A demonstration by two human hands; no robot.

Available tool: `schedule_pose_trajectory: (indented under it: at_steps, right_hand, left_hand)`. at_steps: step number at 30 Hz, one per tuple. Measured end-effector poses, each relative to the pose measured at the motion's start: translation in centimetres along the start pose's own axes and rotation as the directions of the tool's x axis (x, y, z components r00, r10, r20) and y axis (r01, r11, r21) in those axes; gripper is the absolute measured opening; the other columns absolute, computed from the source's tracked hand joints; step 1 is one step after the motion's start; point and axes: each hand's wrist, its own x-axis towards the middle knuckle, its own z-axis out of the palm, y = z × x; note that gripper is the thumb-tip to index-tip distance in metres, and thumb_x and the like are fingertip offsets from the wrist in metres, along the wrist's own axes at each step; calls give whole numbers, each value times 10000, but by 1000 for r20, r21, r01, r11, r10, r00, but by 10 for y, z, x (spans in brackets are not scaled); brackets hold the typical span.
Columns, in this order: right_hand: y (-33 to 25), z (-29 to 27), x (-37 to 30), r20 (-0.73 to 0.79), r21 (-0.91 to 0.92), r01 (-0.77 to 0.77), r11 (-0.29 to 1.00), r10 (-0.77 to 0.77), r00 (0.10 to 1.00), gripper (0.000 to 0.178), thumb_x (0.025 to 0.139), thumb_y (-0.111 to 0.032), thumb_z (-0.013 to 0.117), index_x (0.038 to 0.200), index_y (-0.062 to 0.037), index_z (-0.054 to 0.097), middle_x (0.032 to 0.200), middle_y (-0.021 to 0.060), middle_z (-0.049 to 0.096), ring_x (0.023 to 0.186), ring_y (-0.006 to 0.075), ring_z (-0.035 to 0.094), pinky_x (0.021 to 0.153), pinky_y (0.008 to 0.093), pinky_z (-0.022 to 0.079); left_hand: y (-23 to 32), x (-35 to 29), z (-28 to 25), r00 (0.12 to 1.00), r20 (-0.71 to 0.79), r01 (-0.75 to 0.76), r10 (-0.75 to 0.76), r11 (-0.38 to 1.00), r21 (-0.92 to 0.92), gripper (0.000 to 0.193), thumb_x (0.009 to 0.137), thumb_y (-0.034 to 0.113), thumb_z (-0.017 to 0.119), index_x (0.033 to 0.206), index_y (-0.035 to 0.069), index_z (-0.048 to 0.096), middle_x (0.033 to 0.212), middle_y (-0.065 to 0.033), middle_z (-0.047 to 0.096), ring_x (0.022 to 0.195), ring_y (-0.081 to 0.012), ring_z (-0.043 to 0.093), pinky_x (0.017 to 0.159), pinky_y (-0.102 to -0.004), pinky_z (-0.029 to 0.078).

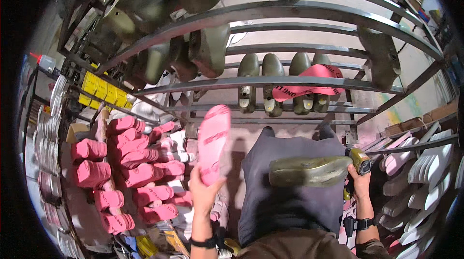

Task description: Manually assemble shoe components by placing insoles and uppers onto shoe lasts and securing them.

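Observation:
My left hand pinches the heel end of a pink insole with dark printing, held upright left of my lap. An olive-green shoe last lies sideways across my thighs. Beside its right end, my right hand is closed round a yellow-and-black power tool; its exact kind is unclear. On the rack ahead hang several green lasts. Another pink insole with dark printing lies across the right ones.
A metal rack spans the front, with more lasts above. Stacks of pink insoles stand at left, near yellow boxes. White insoles fill a holder at right, behind a metal bar.

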Motion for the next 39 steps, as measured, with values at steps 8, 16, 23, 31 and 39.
schedule_pose_trajectory:
  at_steps: [8, 16, 23, 31, 39]
  right_hand:
    - [19, -12, 6, 2, -44, 28, 999, -28, 1000, 434, 736, -100, 767, 1097, 38, 569, 982, 49, 610, 846, 134, 572, 751, 273, 466]
    - [16, -7, 4, 0, -88, -67, 994, 67, 998, 446, 721, -112, 780, 1094, 34, 584, 971, 54, 631, 854, 142, 584, 784, 282, 463]
    - [11, -11, 0, -29, -122, -59, 991, 56, 998, 482, 707, -119, 790, 1110, 30, 573, 995, 57, 628, 873, 142, 581, 803, 280, 458]
    - [13, -10, 6, -1, -175, -34, 984, 35, 999, 589, 656, -157, 830, 1151, 12, 560, 1070, 76, 619, 963, 148, 571, 873, 294, 445]
    - [45, -50, -10, 45, 207, 28, 978, -38, 998, 492, 694, -179, 814, 1107, -8, 609, 1001, 22, 644, 906, 113, 583, 830, 267, 461]
  left_hand:
    - [73, 136, 101, 914, 144, -390, 381, 920, 40, 655, 595, 86, 807, 1165, -2, 497, 1023, -148, 598, 966, -266, 590, 858, -348, 457]
    - [67, 186, 114, 945, 152, -267, 290, 951, -156, 597, 626, 42, 779, 1169, -13, 537, 1077, -146, 634, 959, -231, 613, 856, -319, 462]
    - [48, 69, 45, 951, 296, -36, 88, 984, -175, 548, 663, 62, 737, 1160, -22, 522, 1170, -131, 581, 1080, -191, 534, 929, -319, 422]
    - [89, -53, 112, 581, 632, -717, 514, 690, 98, 574, 737, 164, 690, 1274, 85, 503, 1345, -98, 472, 1261, -374, 400, 1015, -517, 344]
    - [113, -60, 130, 531, 677, -820, 509, 512, 258, 651, 661, 62, 677, 1285, 87, 492, 1316, -99, 506, 1194, -428, 452, 947, -436, 435]
